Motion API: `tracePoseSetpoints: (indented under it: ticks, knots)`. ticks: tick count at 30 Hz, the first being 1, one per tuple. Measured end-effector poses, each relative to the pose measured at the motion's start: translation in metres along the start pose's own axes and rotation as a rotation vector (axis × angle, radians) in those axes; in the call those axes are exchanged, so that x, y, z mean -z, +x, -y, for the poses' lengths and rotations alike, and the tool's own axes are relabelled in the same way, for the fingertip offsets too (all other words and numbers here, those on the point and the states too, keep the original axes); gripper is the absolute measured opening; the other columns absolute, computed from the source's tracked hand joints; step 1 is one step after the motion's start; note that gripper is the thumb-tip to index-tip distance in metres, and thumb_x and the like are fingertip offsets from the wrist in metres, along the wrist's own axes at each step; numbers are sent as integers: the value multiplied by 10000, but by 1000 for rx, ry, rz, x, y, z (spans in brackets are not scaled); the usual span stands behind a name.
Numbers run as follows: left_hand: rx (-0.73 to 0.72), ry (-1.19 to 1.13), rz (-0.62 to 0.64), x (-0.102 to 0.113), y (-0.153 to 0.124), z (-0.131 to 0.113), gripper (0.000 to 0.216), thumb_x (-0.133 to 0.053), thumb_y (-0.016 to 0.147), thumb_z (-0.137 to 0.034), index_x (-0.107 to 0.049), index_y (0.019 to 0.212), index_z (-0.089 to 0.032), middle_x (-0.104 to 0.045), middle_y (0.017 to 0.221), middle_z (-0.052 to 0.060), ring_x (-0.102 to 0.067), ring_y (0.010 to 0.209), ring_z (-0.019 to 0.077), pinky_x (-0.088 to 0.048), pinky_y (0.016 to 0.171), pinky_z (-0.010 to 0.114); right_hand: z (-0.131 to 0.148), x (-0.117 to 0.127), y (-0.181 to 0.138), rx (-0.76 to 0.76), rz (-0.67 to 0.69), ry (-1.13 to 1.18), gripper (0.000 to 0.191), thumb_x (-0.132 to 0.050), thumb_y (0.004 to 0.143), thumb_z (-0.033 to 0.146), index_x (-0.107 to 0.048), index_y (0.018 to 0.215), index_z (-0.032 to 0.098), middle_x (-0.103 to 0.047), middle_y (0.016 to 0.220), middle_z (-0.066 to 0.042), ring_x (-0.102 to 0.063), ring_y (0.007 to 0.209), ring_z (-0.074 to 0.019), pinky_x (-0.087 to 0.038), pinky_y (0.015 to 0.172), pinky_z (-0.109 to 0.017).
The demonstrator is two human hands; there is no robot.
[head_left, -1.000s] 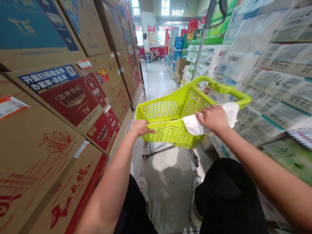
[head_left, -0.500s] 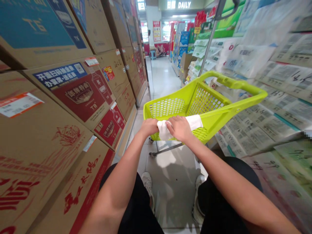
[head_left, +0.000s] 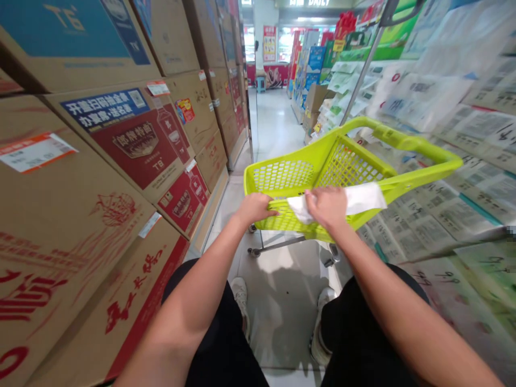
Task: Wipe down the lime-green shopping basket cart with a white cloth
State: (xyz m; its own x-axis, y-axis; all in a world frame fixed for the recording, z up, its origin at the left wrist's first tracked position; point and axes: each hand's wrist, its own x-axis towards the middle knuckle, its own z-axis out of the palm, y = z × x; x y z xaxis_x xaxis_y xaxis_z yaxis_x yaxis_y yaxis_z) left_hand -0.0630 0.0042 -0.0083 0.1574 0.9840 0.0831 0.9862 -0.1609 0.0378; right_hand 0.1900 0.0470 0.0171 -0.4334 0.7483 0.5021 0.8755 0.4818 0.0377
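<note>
1. Where the aisle narrows between two walls of goods, a lime-green shopping cart (head_left: 322, 177) stands on the pale tiled floor (head_left: 278, 123), just in front of the person's knees.
2. On the left, stacked cardboard boxes (head_left: 133, 145) with red and blue printing rise from floor level past the top of the view; their faces run close beside the cart's left side.
3. On the right, shelves of wrapped paper packs (head_left: 443, 134) press in near the cart's handle (head_left: 407, 144), leaving little room on that side.
4. Open room lies mainly straight ahead, where the floor runs clear toward a brighter area with coloured displays, and below the basket, between the person's two shoes.
5. The cart has a perforated plastic basket tilted up toward its far end, a thick looped handle on the right, and a dark metal frame with small wheels underneath.
6. The left hand (head_left: 256, 207) rests on the near rim of the basket, its fingers curled over the edge.
7. The right hand (head_left: 328, 207) presses a white cloth (head_left: 358, 198) against the same near rim, fingers closed on it; the cloth trails out to the right along the rim toward the handle.
</note>
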Motion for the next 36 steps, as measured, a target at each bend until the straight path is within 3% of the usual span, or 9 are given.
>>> tracePoseSetpoints:
  ticks: [3, 5, 14, 18, 22, 25, 28, 33, 36]
  knots:
    - [-7, -12, -40, -3, -3, -7, 452, -635, 933, -608, -807, 1086, -219, -808, 1063, 124, -758, 1023, 312, -528, 818, 352, 59, -13, -6, 99, 6, 136, 514, -370, 1086, 509, -734, 899, 197, -770, 951, -117, -610, 926, -276, -285, 827, -408]
    - [-2, -9, -38, -3, -4, -4, 409, -635, 937, -575, -811, 1069, -230, -810, 1064, 117, -761, 1026, 311, -528, 812, 349, 58, -11, -6, 175, 36, 135, 509, -370, 1086, 527, -727, 941, 194, -766, 966, -113, -608, 936, -274, -287, 824, -401]
    - [59, -9, 40, 2, -4, 7, 536, -666, 890, -701, -792, 1122, -235, -808, 1110, 106, -751, 1082, 311, -535, 836, 344, -141, 45, 5, 22, 33, -175, 566, -305, 1091, 430, -706, 787, 170, -718, 837, -173, -531, 819, -264, -264, 768, -417]
    - [54, -6, 27, -2, -3, -9, 574, -633, 913, -710, -780, 1195, -232, -798, 1152, 118, -735, 1122, 315, -534, 877, 357, -96, 26, -4, -77, -102, -142, 477, -420, 1055, 462, -747, 848, 183, -755, 920, -139, -535, 911, -287, -263, 834, -430]
    - [36, -5, 4, -5, -3, -18, 600, -593, 928, -728, -790, 1170, -216, -797, 1119, 139, -737, 1109, 326, -530, 866, 367, 0, -9, -15, 41, -84, -8, 448, -410, 1068, 457, -745, 913, 202, -742, 952, -114, -539, 951, -285, -282, 856, -429]
    - [61, -14, 3, -4, -5, -13, 578, -635, 903, -725, -797, 1153, -229, -800, 1102, 133, -741, 1092, 321, -522, 846, 355, 27, -16, -16, 144, -86, 39, 429, -357, 1091, 403, -719, 966, 209, -718, 956, -104, -532, 962, -278, -283, 865, -424]
    - [75, -11, 15, -1, -8, 0, 574, -634, 902, -732, -790, 1163, -245, -801, 1115, 118, -740, 1093, 310, -513, 832, 344, -9, -2, -13, 288, 11, 17, 421, -330, 1094, 382, -690, 959, 210, -704, 925, -97, -519, 910, -270, -280, 820, -411]
    - [62, -16, 33, 1, -9, 16, 567, -639, 897, -732, -784, 1136, -238, -801, 1131, 106, -737, 1091, 307, -506, 814, 340, -107, 28, -7, 135, -31, -196, 414, -363, 1057, 408, -662, 849, 211, -679, 894, -131, -515, 924, -297, -284, 819, -416]
    - [50, -27, 17, -2, -8, 9, 564, -625, 910, -725, -785, 1148, -240, -797, 1127, 119, -731, 1093, 311, -509, 831, 349, -98, 23, -8, 31, -104, -238, 441, -368, 1055, 432, -687, 864, 195, -676, 903, -150, -524, 942, -312, -289, 853, -431]
